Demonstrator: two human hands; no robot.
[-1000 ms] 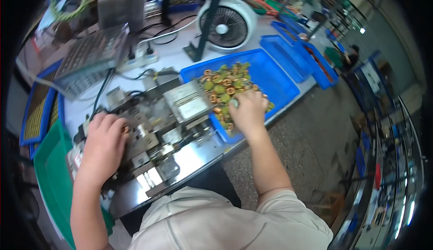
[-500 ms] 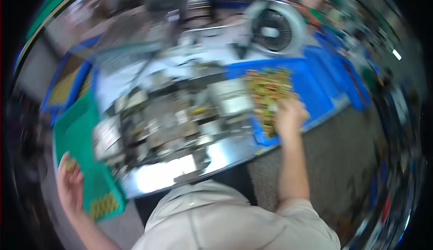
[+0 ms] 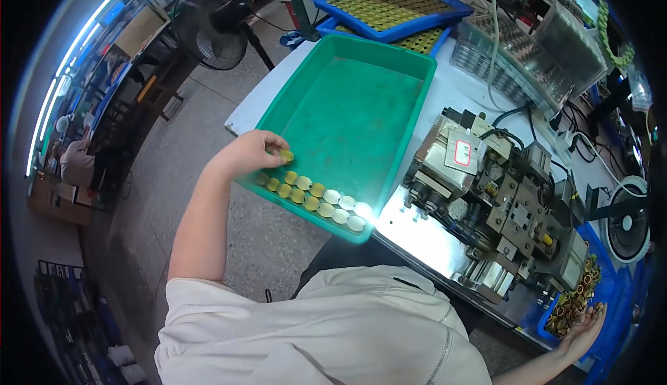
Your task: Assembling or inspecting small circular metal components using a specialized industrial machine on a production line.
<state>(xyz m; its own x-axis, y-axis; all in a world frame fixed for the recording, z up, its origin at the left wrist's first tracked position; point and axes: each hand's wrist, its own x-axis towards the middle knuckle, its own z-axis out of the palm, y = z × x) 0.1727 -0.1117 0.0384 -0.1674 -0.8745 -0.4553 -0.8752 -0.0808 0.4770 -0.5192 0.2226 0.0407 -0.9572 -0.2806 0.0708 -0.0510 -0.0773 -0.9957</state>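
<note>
My left hand (image 3: 251,154) is over the near left corner of a green tray (image 3: 332,72), pinching a small round brass piece (image 3: 286,156) between thumb and fingertips. Beneath it, similar brass pieces (image 3: 311,203) stand in two neat rows along the tray's near edge; those at the right end gleam white under a bright light. Far to the right, my right hand (image 3: 583,331) rests by a blue tray (image 3: 611,284) heaped with loose brass and copper-coloured parts (image 3: 571,308). Its palm is turned up and its fingers are apart, with nothing plainly held.
A metal machine fixture (image 3: 504,204) stands on the table between the trays. Blue trays of brass pieces (image 3: 389,6) are stacked behind the green tray, beside clear plastic boxes (image 3: 514,59). A small white fan (image 3: 625,222) is at right; a black floor fan (image 3: 212,34) stands beyond the table.
The view has swung left, bringing the green tray to the middle. My left hand has moved over the tray's near rows with its brass piece. My right hand remains by the blue tray.
</note>
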